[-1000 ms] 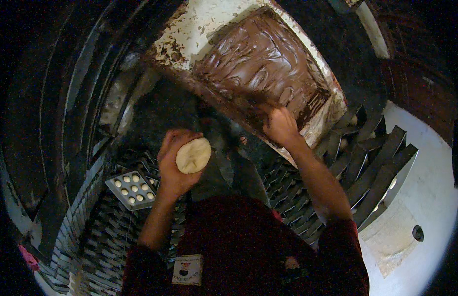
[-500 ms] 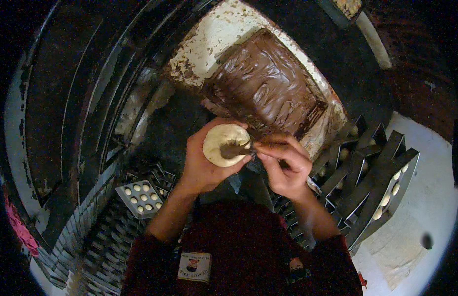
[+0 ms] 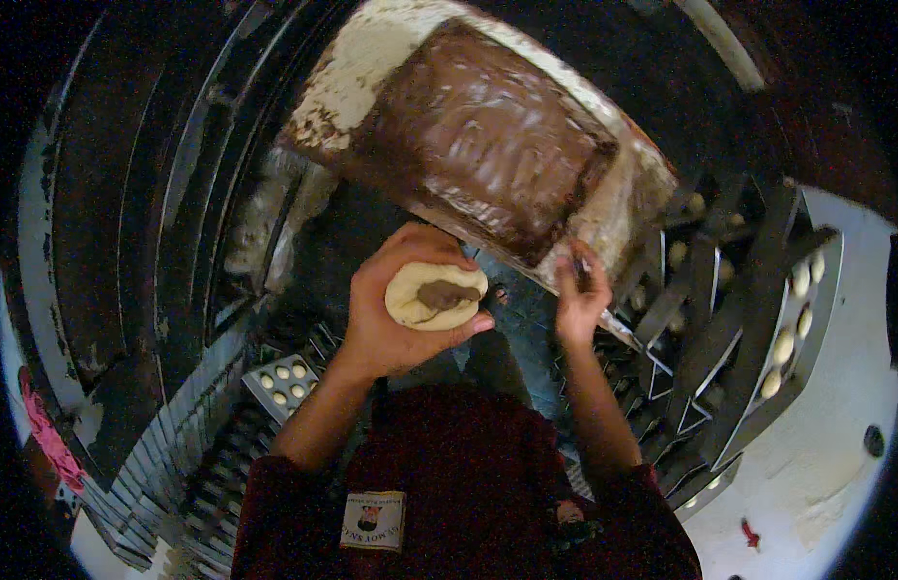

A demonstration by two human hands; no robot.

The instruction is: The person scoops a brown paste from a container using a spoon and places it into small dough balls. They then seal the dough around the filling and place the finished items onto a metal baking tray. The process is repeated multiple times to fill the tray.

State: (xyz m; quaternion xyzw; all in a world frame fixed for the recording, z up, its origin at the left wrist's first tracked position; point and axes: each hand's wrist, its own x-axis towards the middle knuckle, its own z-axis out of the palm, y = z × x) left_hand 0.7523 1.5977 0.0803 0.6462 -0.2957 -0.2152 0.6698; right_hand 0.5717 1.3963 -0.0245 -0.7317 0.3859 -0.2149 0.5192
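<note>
My left hand (image 3: 376,300) is curled around a cupped piece of pale dough (image 3: 405,292), fingers on its far side and thumb on its near side. A lump of brown filling (image 3: 444,295) sits in the hollow of the dough. To the right, apart from the dough, my right hand (image 3: 581,300) is by the near right edge of the board. Its fingers are closed around something small and dark that blur hides. Beyond both hands, a thick slab of glossy chocolate-brown paste (image 3: 488,126) covers much of a flour-dusted board (image 3: 347,68).
Stacked dark metal trays (image 3: 710,329) with pale dough balls (image 3: 782,343) stand at the right. Another tray of dough balls (image 3: 289,379) is at the lower left. Dark racks (image 3: 159,174) line the left side. A pale surface (image 3: 807,474) lies at the lower right.
My right hand has drawn away from the dough to the right, leaving brown filling in it. The dough looks narrower in my left hand. The view has shifted slightly.
</note>
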